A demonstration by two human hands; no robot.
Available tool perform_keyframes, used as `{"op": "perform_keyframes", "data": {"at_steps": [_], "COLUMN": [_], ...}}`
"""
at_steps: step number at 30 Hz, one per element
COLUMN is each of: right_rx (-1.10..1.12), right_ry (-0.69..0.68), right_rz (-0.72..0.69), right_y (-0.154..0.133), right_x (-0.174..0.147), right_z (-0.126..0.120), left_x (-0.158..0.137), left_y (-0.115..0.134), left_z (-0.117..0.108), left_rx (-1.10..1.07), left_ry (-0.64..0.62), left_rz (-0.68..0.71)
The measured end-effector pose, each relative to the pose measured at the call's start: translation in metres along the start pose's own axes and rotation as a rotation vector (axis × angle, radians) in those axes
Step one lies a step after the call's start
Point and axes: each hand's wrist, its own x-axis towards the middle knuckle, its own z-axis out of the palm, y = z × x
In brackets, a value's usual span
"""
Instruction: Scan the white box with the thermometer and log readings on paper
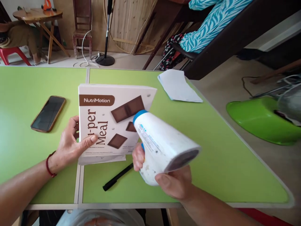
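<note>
The left hand (70, 142) clasped a white cardboard box (113, 121) labelled "NutriMotion", upright on the green counter (211, 150). The right hand (172, 182) gripped a white handheld scanner with a blue rim (162, 144)

A lived-in home room is shown. At eleven o'clock a round wooden folding table (37, 14) and a dark wooden chair (82, 29) are seen on a pale floor, a black floor-stand base (105, 59) at twelve, and turquoise zebra-striped bedding (211, 22) on a dark frame at one o'clock.
</note>
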Motion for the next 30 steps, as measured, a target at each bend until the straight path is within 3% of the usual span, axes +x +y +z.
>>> {"op": "perform_keyframes", "data": {"at_steps": [4, 17, 30], "right_rx": [0.216, 0.22, 0.271], "right_ry": [-0.072, -0.096, -0.119], "right_rz": [-0.025, 0.157, 0.185], "right_y": [-0.002, 0.004, 0.005], "right_x": [0.003, 0.007, 0.006], "right_z": [0.01, 0.016, 0.017], "left_x": [0.002, 0.008, 0.01], "left_y": [-0.009, -0.004, 0.0], "left_z": [0.0, -0.001, -0.002], "left_rx": [0.016, 0.05, -0.011], "left_ry": [-0.046, -0.079, -0.149], "left_rz": [-0.034, -0.01, 0.048]}}
